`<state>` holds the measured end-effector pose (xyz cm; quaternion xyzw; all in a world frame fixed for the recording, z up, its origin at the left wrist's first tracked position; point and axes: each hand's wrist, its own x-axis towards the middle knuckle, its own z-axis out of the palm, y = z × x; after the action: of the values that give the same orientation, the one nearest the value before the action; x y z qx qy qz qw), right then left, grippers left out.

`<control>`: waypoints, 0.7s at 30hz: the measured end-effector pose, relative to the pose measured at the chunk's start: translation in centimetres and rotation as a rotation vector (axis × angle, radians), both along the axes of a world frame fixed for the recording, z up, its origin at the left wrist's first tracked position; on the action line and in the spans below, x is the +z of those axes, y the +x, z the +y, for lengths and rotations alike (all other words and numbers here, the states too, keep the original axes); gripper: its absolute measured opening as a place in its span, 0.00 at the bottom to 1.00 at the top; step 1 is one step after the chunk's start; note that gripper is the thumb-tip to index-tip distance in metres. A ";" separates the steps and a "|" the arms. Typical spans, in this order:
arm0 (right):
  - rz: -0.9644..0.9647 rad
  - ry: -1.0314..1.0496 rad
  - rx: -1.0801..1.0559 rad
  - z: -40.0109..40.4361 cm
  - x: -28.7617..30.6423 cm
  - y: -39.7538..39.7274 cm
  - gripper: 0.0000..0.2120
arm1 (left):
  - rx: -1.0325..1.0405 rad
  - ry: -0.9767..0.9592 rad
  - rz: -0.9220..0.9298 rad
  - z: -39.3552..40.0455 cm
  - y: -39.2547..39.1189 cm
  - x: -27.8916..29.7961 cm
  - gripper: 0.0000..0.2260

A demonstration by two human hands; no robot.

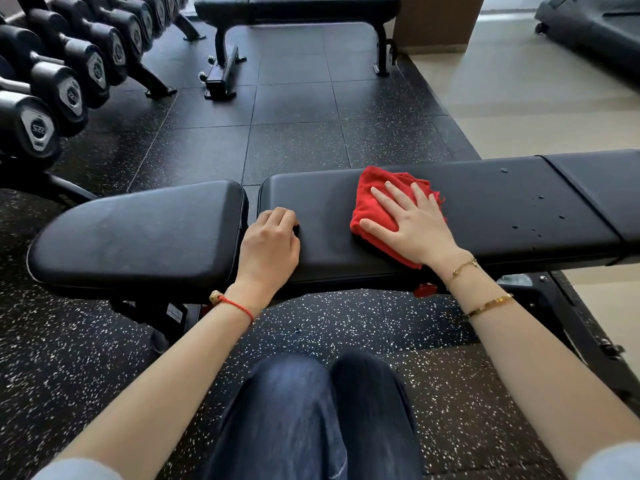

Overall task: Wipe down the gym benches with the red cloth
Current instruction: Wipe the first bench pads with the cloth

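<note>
A black padded gym bench (pixel 491 206) runs across the view in front of me, with a separate seat pad (pixel 138 233) at its left end. A folded red cloth (pixel 372 206) lies on the long pad. My right hand (pixel 412 220) presses flat on the cloth, fingers spread and straight. My left hand (pixel 268 244) rests on the left end of the long pad with its fingers curled under, holding nothing. Several water droplets (pixel 538 199) dot the pad to the right of the cloth.
A second black bench (pixel 298 8) stands farther back on the speckled rubber floor (pixel 294 133). A rack of black dumbbells (pixel 69 81) lines the left side. Beige flooring (pixel 540 98) lies at the right. My knees (pixel 311 410) are below the bench.
</note>
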<state>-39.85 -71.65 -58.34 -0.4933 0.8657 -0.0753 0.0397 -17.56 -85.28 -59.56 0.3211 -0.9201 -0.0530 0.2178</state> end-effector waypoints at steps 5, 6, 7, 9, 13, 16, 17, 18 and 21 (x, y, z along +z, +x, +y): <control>0.018 0.029 -0.087 -1.9 -0.2 0.9 0.37 | 0.048 0.039 0.038 0.6 -1.5 0.2 0.08; 0.023 0.022 -0.077 -1.6 -0.3 1.3 0.37 | 0.037 0.045 0.052 0.9 -2.1 0.1 0.08; 0.028 0.010 -0.062 -1.0 -0.4 1.7 0.37 | 0.025 0.055 0.063 1.2 -2.8 0.1 0.09; 0.034 -0.024 -0.028 0.9 -0.7 2.6 0.37 | -0.002 0.081 0.080 1.9 -4.0 -0.2 0.10; 0.037 -0.066 -0.061 4.4 -0.9 2.1 0.37 | -0.088 0.071 0.101 3.3 -5.5 -0.9 0.10; 0.003 -0.014 -0.196 3.8 -0.4 -0.8 0.37 | -0.132 0.069 0.109 3.1 -5.7 -1.2 0.10; -0.010 0.004 -0.243 3.0 -0.2 -1.7 0.36 | -0.143 0.074 0.113 2.9 -5.5 -1.3 0.10; -0.018 0.019 -0.281 2.0 0.0 -2.3 0.36 | -0.153 0.076 0.115 2.8 -5.4 -1.3 0.11; -0.019 0.046 -0.314 -1.0 0.2 -2.3 0.35 | -0.168 0.093 0.130 2.8 -5.0 -1.4 0.11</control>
<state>-42.13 -72.60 -58.17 -0.3501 0.9332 -0.0655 0.0471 -22.61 -82.52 -60.93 0.2485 -0.9243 -0.1344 0.2566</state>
